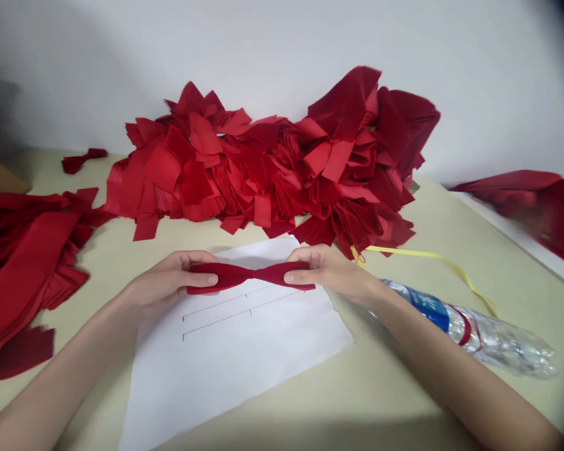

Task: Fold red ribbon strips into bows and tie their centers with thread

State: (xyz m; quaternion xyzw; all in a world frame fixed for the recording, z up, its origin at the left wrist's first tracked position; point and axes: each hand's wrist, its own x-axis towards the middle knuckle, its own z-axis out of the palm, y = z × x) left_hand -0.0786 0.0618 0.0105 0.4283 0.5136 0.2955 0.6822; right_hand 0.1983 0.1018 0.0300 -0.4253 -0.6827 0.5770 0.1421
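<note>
- red bow (235,274), pinched narrow at its middle, is held level above the upper part of the paper (235,376).
- left hand (173,279) grips the bow's left end, thumb on the front.
- right hand (324,269) grips the right end the same way.
- the paper is white, drawn with thin ruled lines (216,324) and short tick marks, and lies on the pale surface (282,426).
- a big heap of red strips (263,169) sits behind the paper, near the wall (263,50).
- more long red strips (37,250) lie at the left; a small red piece (84,160) is behind them.
- a clear plastic bottle (498,341) with a blue label lies on its side, partly behind the right forearm.
- a yellow ribbon (418,253) curves beside it.
</note>
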